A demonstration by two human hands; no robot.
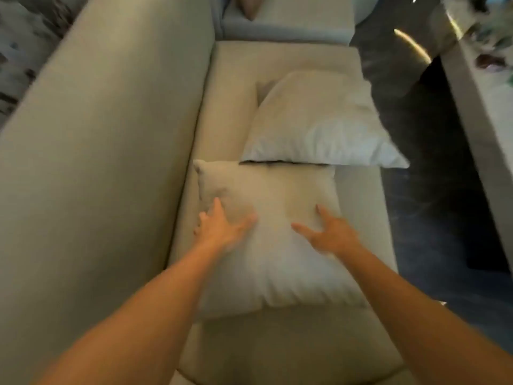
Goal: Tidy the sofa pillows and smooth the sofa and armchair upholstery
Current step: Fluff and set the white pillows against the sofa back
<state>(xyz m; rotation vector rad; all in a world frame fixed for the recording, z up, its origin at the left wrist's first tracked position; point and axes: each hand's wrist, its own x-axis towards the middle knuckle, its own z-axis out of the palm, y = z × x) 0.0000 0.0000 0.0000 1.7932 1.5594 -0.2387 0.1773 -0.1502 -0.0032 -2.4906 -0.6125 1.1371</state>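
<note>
Pressing the near pillow flat, with most of the tidying left to do

Pressing down with spread fingers, the left hand (222,227) lies palm-flat on the near pillow (274,245), close to that pillow's edge on the backrest side. The right hand (331,234) does the same nearer the middle, fingers splayed and thumb out. Neither hand grips anything; both are released and flat against the fabric, which looks like patting or smoothing rather than lifting.

The near pillow lies flat on the sofa seat (227,107), not propped up. Its far edge tucks just under the near edge of the far pillow (319,120), which is paler and sits skewed, one corner hanging past the front of the seat over the dark floor (416,204). The sofa backrest (111,134) runs along the left (nothing leans against it yet).

As a judgement, the task is at an early stage: both pillows are still lying down and out of line, and neither stands against the backrest. The seat looks fairly smooth where it shows, though the picture is blurred. A further upholstered seat (291,20) lies beyond the sofa's end; whether it is the armchair I cannot tell, and it appears untouched.
</note>
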